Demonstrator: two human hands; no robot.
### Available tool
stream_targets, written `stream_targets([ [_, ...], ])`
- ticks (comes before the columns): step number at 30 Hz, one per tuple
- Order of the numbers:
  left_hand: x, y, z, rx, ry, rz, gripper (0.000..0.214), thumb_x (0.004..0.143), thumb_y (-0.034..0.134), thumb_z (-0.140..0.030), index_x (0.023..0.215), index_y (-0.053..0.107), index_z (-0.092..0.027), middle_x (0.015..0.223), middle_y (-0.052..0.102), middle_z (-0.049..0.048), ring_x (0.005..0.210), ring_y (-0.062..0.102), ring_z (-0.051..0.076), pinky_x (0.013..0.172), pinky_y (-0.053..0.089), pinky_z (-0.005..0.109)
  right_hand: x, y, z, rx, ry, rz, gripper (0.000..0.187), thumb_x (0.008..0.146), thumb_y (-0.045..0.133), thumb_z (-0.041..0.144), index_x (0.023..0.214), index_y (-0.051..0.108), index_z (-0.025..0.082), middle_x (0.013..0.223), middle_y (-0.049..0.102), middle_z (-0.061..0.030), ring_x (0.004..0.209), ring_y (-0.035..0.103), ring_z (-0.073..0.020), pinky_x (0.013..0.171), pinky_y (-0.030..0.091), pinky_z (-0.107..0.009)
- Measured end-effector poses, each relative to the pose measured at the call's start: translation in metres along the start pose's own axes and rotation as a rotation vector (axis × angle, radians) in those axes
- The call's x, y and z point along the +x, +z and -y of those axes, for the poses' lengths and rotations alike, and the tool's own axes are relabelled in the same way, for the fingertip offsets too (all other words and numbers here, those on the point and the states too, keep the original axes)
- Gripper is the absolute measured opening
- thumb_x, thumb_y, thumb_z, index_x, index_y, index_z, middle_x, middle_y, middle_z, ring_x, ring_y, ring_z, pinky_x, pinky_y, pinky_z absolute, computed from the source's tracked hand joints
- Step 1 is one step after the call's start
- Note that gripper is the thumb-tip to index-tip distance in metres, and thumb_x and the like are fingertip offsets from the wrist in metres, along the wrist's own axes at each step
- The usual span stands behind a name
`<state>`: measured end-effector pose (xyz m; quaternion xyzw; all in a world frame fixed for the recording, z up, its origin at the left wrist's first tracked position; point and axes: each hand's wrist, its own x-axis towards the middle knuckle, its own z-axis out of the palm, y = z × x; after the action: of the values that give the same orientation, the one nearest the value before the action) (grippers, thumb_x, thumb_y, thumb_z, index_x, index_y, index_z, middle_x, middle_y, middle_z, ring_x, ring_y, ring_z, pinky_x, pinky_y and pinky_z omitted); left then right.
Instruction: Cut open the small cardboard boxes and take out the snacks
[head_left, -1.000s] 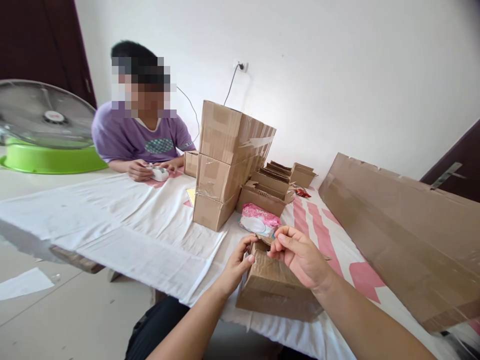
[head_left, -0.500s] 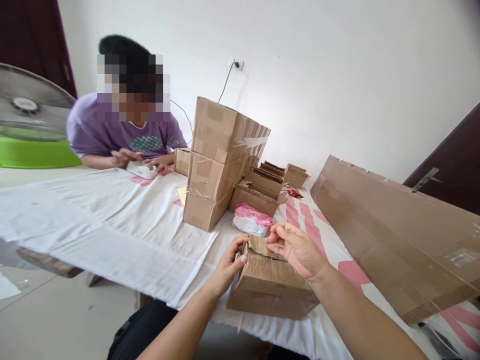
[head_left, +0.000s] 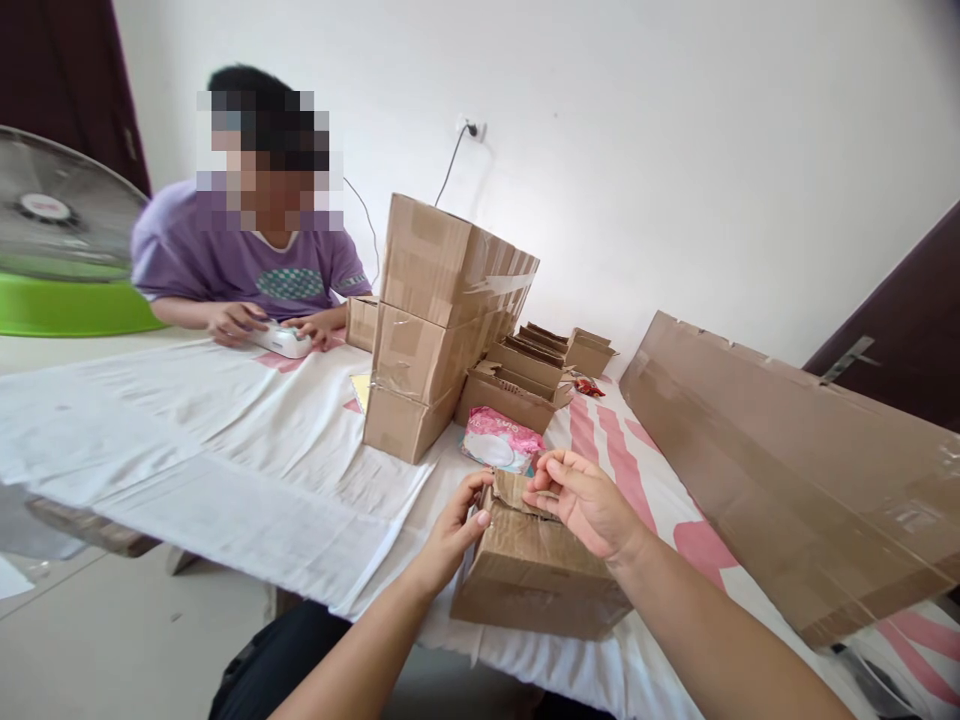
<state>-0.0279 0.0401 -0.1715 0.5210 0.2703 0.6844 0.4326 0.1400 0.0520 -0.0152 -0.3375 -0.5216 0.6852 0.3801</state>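
**Both hands on the far flaps of a small cardboard box at the near bench edge**

A small cardboard box (head_left: 536, 575) lies on the white cloth (head_left: 225, 440) of the bench, close to the near edge, its far end open with flaps raised. Left hand (head_left: 450, 530): fingers curled against the left far corner of the box, thumb on top, pressing the flap edge. Right hand (head_left: 585, 500): fingers bent and pinched on the upright flap at the far end, holding it. Neither hand is spread wide; both are closed narrowly on cardboard.

Just beyond the box, touching or nearly so, lies a pink and white packet (head_left: 501, 440). Behind it stands a stack of three taped cartons (head_left: 435, 320), with several open small boxes (head_left: 525, 375) to its right. A long flat cardboard sheet (head_left: 787, 470) leans along the right side, over the pink stripes of the cloth.

Across the bench a person in a purple shirt (head_left: 247, 265) has both hands on a small white device (head_left: 279, 341). A fan (head_left: 60, 215) shows at far left.
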Motion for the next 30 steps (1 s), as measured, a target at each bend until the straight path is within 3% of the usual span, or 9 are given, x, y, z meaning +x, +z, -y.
stream_targets([
  [6, -0.001, 0.000, -0.002, 0.004, -0.004, 0.013, 0.051, 0.083, 0.064, -0.055, 0.123, 0.057, -0.024, 0.128, 0.056, 0.0092, 0.123, 0.047, 0.033, 0.104, 0.036, 0.044, 0.004, -0.006, -0.007, -0.110, -0.055, 0.045, 0.033, 0.069, 0.081, 0.045, 0.079, 0.061, 0.020, 0.072, 0.062, 0.0026, 0.073, 0.062, -0.0145, 0.089, 0.047, -0.040],
  [11, 0.000, -0.001, -0.003, 0.015, 0.006, 0.010, 0.050, 0.083, 0.064, -0.055, 0.121, 0.058, -0.024, 0.127, 0.057, 0.0091, 0.120, 0.049, 0.031, 0.103, 0.036, 0.043, 0.011, -0.018, -0.006, -0.828, -0.363, 0.267, 0.009, 0.084, 0.064, 0.031, 0.088, 0.069, 0.024, 0.092, 0.065, -0.0041, 0.089, 0.061, -0.0205, 0.087, 0.047, -0.040],
  [14, 0.000, 0.000, -0.003, 0.006, -0.001, 0.005, 0.050, 0.082, 0.065, -0.055, 0.121, 0.059, -0.024, 0.126, 0.058, 0.0090, 0.120, 0.049, 0.031, 0.102, 0.037, 0.043, 0.014, -0.023, -0.003, -1.113, -0.557, 0.411, 0.021, 0.092, 0.051, 0.023, 0.093, 0.071, 0.026, 0.098, 0.066, -0.0062, 0.098, 0.060, -0.0225, 0.090, 0.047, -0.041],
  [18, 0.000, 0.000, -0.003, 0.005, 0.006, 0.003, 0.050, 0.082, 0.065, -0.055, 0.120, 0.059, -0.024, 0.126, 0.058, 0.0092, 0.121, 0.049, 0.032, 0.104, 0.036, 0.044, 0.016, -0.024, -0.007, -1.247, -0.661, 0.417, 0.025, 0.094, 0.044, 0.019, 0.091, 0.068, 0.027, 0.089, 0.064, -0.0063, 0.089, 0.058, -0.0227, 0.082, 0.048, -0.039],
  [26, 0.000, 0.000, -0.002, 0.015, 0.017, 0.007, 0.049, 0.083, 0.064, -0.056, 0.121, 0.059, -0.025, 0.129, 0.057, 0.0083, 0.119, 0.050, 0.031, 0.103, 0.036, 0.043, 0.020, -0.021, -0.015, -1.414, -0.712, 0.261, 0.019, 0.088, 0.045, 0.011, 0.085, 0.060, 0.023, 0.086, 0.063, -0.0083, 0.082, 0.056, -0.0239, 0.078, 0.045, -0.039],
  [30, 0.000, 0.000, -0.002, 0.025, 0.019, 0.017, 0.050, 0.083, 0.063, -0.056, 0.121, 0.059, -0.024, 0.130, 0.057, 0.0084, 0.114, 0.052, 0.030, 0.102, 0.037, 0.042, 0.020, -0.027, -0.001, -1.404, -0.672, 0.405, 0.024, 0.091, 0.044, 0.011, 0.096, 0.064, 0.024, 0.094, 0.068, -0.0071, 0.088, 0.062, -0.0221, 0.081, 0.049, -0.037],
])
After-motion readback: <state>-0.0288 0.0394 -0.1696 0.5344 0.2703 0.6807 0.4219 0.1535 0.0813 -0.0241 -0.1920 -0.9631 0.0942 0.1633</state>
